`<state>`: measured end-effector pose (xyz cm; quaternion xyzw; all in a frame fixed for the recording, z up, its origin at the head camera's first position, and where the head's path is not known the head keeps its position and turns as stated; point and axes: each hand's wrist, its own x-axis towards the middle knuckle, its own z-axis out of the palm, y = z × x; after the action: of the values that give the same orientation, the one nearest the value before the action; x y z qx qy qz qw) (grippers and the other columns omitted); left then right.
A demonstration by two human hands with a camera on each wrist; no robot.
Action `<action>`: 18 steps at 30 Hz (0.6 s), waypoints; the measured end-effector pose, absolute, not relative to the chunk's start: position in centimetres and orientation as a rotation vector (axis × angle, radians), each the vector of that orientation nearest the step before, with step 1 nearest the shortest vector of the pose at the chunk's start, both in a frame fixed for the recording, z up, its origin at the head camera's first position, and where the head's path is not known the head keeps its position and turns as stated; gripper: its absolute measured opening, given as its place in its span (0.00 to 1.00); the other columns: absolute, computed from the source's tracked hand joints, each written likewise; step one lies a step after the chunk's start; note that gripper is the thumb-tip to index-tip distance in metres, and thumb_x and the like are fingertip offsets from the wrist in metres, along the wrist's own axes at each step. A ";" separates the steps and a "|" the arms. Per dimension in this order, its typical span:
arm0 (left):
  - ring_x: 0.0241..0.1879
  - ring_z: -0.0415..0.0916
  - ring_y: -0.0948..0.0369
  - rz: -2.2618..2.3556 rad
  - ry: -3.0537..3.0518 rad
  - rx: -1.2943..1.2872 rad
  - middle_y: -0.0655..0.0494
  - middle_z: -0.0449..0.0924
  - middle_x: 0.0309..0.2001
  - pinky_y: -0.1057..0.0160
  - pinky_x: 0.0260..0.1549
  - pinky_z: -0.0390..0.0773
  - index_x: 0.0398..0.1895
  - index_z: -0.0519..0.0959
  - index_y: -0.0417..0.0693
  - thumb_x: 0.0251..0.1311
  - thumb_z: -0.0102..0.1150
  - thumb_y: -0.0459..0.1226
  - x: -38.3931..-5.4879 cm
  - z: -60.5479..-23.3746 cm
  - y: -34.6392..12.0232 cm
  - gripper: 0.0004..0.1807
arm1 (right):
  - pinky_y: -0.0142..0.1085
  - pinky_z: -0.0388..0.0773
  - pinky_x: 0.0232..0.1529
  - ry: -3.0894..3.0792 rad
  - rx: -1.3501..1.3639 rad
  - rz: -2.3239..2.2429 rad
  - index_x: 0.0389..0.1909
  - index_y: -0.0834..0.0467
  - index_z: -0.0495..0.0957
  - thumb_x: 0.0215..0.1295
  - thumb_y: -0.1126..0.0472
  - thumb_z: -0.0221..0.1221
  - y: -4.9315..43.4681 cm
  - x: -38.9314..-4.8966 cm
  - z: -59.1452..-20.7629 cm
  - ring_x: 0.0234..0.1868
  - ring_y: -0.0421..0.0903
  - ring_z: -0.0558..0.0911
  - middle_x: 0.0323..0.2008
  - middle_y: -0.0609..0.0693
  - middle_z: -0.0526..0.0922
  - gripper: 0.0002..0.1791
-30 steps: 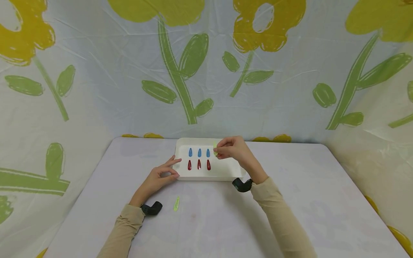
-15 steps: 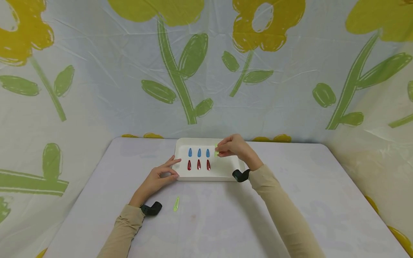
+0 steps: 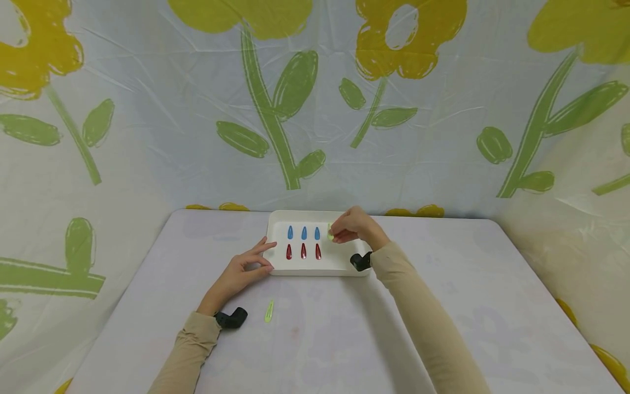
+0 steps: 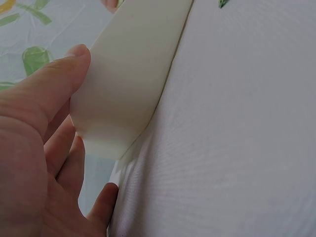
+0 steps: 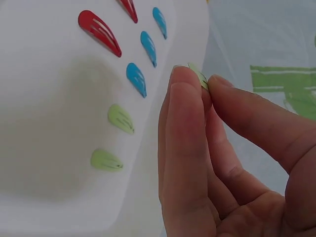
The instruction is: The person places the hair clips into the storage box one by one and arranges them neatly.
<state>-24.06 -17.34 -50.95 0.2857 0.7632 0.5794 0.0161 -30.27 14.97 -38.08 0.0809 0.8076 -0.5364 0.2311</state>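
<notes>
A white tray [image 3: 339, 264] lies near the table's back edge. My left hand [image 3: 238, 273] holds its near left corner, thumb against the wall and fingers along the left side. Over the tray's right half, my right hand [image 3: 356, 224] pinches a light green snap hair clip [image 5: 197, 75] between thumb and fingertips. In the right wrist view, a green clip [image 5: 121, 118] and another green clip [image 5: 105, 160] lie on the tray below the fingers. Blue clips [image 3: 304, 233] form a back row to the left, with red clips [image 3: 303, 251] in front; there are three of each.
Another green hair clip [image 3: 269, 311] lies on the pale table [image 3: 305, 350], in front of the tray and right of the left wrist. A flower-printed cloth [image 3: 197, 109] hangs close behind the table and along its sides.
The right hand and its pinched clip have dropped slightly toward the tray, and the right forearm has shifted left. The left hand and the tray stay in place.
</notes>
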 end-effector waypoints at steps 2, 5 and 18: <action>0.78 0.42 0.51 1.802 2.371 0.888 0.54 0.67 0.71 0.41 0.72 0.42 0.36 0.87 0.49 0.61 0.67 0.35 -24.1 -50.9 -17.3 0.02 | 0.36 0.85 0.33 2.218 0.237 -1.442 0.36 0.71 0.83 0.59 0.72 0.66 15.0 -30.3 -38.3 0.23 0.45 0.85 0.28 0.59 0.86 0.06; 0.78 0.42 0.54 1.808 2.362 0.894 0.54 0.67 0.71 0.41 0.72 0.43 0.37 0.87 0.50 0.62 0.67 0.35 -24.1 -50.9 -17.3 0.03 | 0.36 0.85 0.33 2.212 0.280 -1.398 0.34 0.70 0.83 0.58 0.71 0.68 15.0 -30.6 -38.9 0.23 0.46 0.86 0.25 0.58 0.85 0.05; 0.78 0.42 0.51 1.818 2.356 0.878 0.54 0.67 0.71 0.40 0.72 0.41 0.36 0.87 0.53 0.61 0.68 0.36 -24.0 -50.9 -17.3 0.02 | 0.38 0.85 0.38 2.157 0.392 -1.336 0.32 0.69 0.83 0.55 0.72 0.69 15.2 -31.4 -40.5 0.23 0.47 0.86 0.24 0.57 0.85 0.05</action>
<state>-23.97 -17.28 -50.85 0.2828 0.7592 0.5858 0.0193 -31.44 15.22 -40.53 0.1465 0.8057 -0.4992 0.2831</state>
